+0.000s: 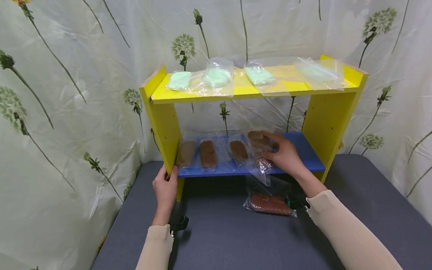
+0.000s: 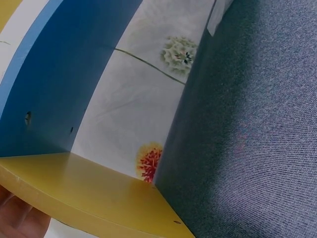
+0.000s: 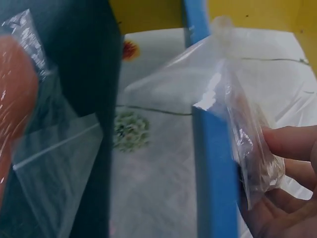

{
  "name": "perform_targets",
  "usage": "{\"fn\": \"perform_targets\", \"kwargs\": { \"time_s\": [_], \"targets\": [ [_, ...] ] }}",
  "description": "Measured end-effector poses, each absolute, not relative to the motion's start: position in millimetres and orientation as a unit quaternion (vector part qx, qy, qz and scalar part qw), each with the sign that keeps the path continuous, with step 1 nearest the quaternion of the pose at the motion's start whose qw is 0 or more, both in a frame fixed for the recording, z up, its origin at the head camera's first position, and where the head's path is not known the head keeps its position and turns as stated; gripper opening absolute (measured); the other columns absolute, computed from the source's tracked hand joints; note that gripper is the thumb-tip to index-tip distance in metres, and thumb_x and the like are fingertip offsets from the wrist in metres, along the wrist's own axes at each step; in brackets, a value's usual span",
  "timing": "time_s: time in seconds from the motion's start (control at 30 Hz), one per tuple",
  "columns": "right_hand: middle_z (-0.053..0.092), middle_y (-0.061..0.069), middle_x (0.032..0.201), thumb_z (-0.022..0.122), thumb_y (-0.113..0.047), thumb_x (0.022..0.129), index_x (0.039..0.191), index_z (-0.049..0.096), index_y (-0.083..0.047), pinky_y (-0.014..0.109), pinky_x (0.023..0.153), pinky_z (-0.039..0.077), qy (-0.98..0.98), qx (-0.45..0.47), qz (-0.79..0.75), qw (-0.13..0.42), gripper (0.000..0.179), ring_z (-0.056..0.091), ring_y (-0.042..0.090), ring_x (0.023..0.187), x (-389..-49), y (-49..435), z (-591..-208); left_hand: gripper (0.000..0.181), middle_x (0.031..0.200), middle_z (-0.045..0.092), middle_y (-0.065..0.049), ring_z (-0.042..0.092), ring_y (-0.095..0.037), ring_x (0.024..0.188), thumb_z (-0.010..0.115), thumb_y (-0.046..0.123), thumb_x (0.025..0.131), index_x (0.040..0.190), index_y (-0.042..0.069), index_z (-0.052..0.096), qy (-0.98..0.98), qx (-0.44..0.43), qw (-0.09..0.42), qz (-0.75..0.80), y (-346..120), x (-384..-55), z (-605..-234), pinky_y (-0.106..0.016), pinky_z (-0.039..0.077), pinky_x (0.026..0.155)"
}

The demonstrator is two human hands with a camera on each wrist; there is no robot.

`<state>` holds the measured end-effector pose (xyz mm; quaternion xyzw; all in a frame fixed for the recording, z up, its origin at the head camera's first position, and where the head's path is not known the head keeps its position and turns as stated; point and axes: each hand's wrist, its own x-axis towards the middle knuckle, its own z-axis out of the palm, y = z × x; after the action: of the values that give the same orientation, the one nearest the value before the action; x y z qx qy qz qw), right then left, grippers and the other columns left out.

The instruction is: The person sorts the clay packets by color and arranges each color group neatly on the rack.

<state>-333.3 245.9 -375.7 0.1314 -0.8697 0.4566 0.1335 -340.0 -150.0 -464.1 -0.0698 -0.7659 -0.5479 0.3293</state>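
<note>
A small shelf unit with yellow side panels [image 1: 165,133] and a blue lower board [image 1: 223,171] stands on the table. My left hand [image 1: 165,186] holds the front edge of the left panel, its fingers [image 2: 22,218] on the outer side. My right hand [image 1: 284,154] pinches a clear zip bag with a brown block [image 1: 257,142] at the right part of the blue board. In the right wrist view the bag's loose end [image 3: 173,84] sticks out past the board's edge. More bagged brown blocks lie left of it, among them a dark one [image 1: 208,153] and a smaller one [image 1: 238,150].
On the yellow top shelf [image 1: 289,90] lie several bagged pale green pieces [image 1: 217,77]. A bagged reddish-brown block [image 1: 270,204] lies on the dark table [image 1: 225,245] below the blue board, near my right wrist. A flower-patterned curtain [image 1: 78,57] hangs behind.
</note>
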Motion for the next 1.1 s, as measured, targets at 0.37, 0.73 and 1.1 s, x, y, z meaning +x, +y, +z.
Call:
{"fn": "perform_targets", "kwargs": {
  "time_s": [0.37,0.73,1.1],
  "targets": [
    [0.046,0.019,0.143,0.067,-0.019,0.099,0.152,0.045,-0.008,0.047,0.074,0.043,-0.899,0.153,0.399,0.096,0.059,0.053,0.035,0.088,-339,251,-387,0.030,0.093,0.068,-0.008,0.063,-0.023,0.079,0.063,0.034,0.101,0.119,0.011,0.069,-0.766,-0.065,0.327,-0.549,-150,-340,-463,-0.029,0.053,0.070],
    [0.039,0.029,0.141,0.060,-0.019,0.103,0.151,0.043,-0.002,0.046,0.077,0.041,-0.906,0.157,0.393,0.025,0.054,0.047,0.043,0.107,-341,253,-379,0.030,0.093,0.068,-0.007,0.061,-0.021,0.078,0.063,0.036,0.101,0.119,0.012,0.069,-0.765,-0.062,0.319,-0.556,-149,-340,-464,-0.027,0.052,0.069],
    [0.049,0.023,0.138,0.069,-0.027,0.097,0.145,0.055,-0.009,0.054,0.090,0.044,-0.909,0.149,0.388,0.043,0.053,0.047,0.041,0.123,-343,257,-384,0.031,0.095,0.067,-0.007,0.062,-0.021,0.082,0.063,0.036,0.101,0.121,0.012,0.068,-0.764,-0.060,0.311,-0.561,-151,-338,-465,-0.023,0.051,0.072]
  ]
}}
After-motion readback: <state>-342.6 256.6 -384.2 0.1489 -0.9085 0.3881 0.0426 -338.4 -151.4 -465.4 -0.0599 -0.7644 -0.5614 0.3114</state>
